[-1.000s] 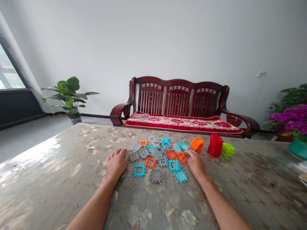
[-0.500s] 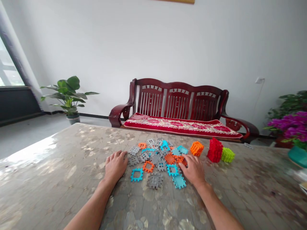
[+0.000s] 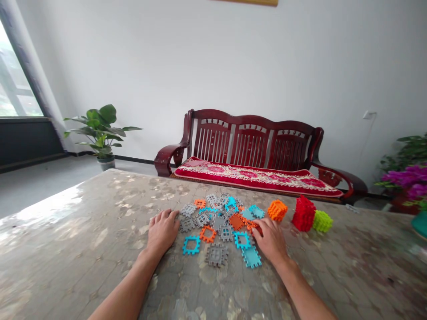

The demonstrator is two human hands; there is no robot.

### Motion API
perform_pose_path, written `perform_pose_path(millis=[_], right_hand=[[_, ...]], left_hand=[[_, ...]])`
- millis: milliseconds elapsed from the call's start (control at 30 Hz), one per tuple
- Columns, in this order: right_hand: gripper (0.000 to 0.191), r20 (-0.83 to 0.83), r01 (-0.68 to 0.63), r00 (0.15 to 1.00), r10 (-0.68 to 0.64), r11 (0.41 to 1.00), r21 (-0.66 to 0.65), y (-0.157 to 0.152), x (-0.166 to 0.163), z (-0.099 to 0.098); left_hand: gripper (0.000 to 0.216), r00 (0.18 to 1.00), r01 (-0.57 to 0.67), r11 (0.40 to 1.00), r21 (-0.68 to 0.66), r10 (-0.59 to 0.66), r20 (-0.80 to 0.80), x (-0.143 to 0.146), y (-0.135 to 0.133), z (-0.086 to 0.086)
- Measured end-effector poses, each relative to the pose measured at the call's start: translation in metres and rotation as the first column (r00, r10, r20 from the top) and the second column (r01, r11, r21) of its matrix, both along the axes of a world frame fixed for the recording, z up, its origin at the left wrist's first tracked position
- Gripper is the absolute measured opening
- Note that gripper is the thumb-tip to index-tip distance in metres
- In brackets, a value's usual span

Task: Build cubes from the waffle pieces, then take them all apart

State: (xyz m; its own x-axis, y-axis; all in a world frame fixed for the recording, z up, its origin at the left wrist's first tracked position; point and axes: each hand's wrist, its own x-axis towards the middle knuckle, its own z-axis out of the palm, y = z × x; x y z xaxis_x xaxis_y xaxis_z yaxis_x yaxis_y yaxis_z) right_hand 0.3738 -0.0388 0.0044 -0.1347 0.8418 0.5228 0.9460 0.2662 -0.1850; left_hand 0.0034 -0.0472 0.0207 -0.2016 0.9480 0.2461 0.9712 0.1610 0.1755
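Observation:
My left hand lies flat on the table, its fingers stretched out, just left of a loose pile of plastic interlocking tiles. My right hand is at the pile's right side, thumb and fingers closed on the edge of an orange interlocking tile, which looks slightly tilted. A solid orange tile lies beside it. Nearer me are a blue frame tile, a light-blue tile and a grey tile. Another blue frame tile and an orange frame tile lie at the pile's front left.
Right of the pile stand an orange block, a red block and a lime-green block. A patterned cover spreads over the table. Behind it is a wooden bench; a potted plant stands left, purple flowers right.
The view has shifted slightly, moving the scene a little across the picture. Under my right fingers the orange tile has tipped up a little. My left hand has stayed in place.

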Motion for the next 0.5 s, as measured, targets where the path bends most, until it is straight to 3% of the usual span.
perform_pose_path(millis=[267, 367, 500], right_hand=[[0.026, -0.111, -0.06, 0.991, 0.068, 0.995, 0.073, 0.001, 0.003, 0.002], [0.026, -0.128, -0.161, 0.977, 0.171, 0.984, 0.081, -0.006, 0.0, 0.006], [0.036, -0.096, -0.339, 0.937, 0.336, 0.941, -0.018, -0.021, -0.008, 0.014]], left_hand=[[0.045, 0.999, 0.015, 1.0, -0.026, -0.016, -0.04, -0.002, 0.003, -0.002], [0.044, 0.999, 0.025, 1.0, -0.016, -0.025, -0.026, -0.002, 0.004, -0.003], [0.044, 1.0, 0.03, 1.0, 0.0, -0.03, -0.005, -0.003, 0.004, -0.003]])
